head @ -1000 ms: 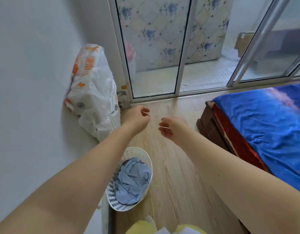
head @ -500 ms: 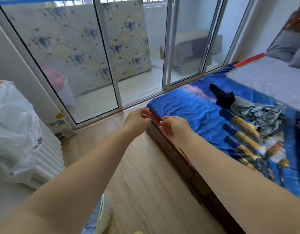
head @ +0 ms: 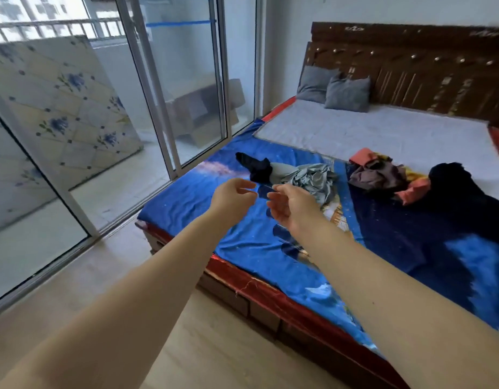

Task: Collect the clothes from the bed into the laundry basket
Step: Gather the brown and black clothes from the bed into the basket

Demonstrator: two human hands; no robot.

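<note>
Clothes lie on the bed (head: 242,248), which has a blue printed sheet. A black garment (head: 255,167) sits at the far left, with a crumpled grey garment (head: 312,178) beside it. Further right is a brown and orange heap (head: 380,175), then a large dark navy garment (head: 456,197). My left hand (head: 232,196) and my right hand (head: 291,206) are stretched out over the sheet, just short of the black and grey garments. Both hands are empty with loosely curled, parted fingers. The laundry basket is out of view.
Sliding glass doors (head: 164,102) run along the left, with a flowered mattress (head: 60,113) leaning outside. Two grey pillows (head: 335,88) rest against the carved wooden headboard (head: 428,66). Light wood floor (head: 200,346) lies between me and the bed's wooden side.
The view has swung right from the basket and floor to the whole bed. Both arms stay stretched out and empty, now over the blue sheet near the clothes.
</note>
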